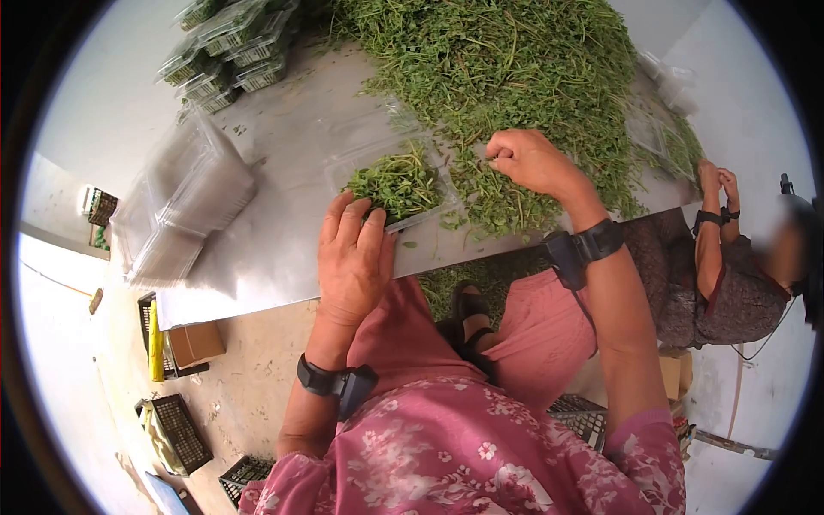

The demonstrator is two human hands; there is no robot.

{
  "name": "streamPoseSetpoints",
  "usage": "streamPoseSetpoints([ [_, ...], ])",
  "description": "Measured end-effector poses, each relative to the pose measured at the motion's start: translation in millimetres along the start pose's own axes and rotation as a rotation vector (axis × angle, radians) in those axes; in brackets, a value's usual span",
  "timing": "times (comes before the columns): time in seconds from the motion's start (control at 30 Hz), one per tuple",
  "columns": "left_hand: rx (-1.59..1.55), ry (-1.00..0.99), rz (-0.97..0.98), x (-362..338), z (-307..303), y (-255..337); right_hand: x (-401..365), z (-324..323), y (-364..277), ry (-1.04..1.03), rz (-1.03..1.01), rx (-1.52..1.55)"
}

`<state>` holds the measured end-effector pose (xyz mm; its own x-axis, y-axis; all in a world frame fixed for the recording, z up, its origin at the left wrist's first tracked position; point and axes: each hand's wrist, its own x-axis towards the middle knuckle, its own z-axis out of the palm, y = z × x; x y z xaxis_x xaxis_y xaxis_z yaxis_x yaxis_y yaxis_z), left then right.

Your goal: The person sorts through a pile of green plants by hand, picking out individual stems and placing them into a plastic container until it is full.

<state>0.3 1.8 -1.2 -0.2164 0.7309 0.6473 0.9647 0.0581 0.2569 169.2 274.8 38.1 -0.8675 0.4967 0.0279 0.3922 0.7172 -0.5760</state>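
A clear plastic clamshell box (451, 199) lies with its lid folded back on the metal table, and a heap of leafy green sprigs (396, 184) fills it. My left hand (354, 257) rests at the box's near left corner, fingers stretched over the edge onto the greens; its thumb is hidden. Over the near side of a large pile of loose greens (506, 69), my right hand (536, 163) is closed, thumb against curled fingers. Whatever it may hold is too small to make out.
Nested empty clear boxes (184, 193) stand at the table's left. Filled, closed boxes (232, 47) are stacked at the back left. On the right, a co-worker's hands (717, 176) are near the table edge. Black crates (176, 433) sit on the floor.
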Motion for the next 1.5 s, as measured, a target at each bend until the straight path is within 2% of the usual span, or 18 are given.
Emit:
streamPoseSetpoints([
  [1.5,-0.007,-0.002,0.015,0.6,-0.8,0.0,2.0,3.0,2.0,0.004,0.028,-0.011],
])
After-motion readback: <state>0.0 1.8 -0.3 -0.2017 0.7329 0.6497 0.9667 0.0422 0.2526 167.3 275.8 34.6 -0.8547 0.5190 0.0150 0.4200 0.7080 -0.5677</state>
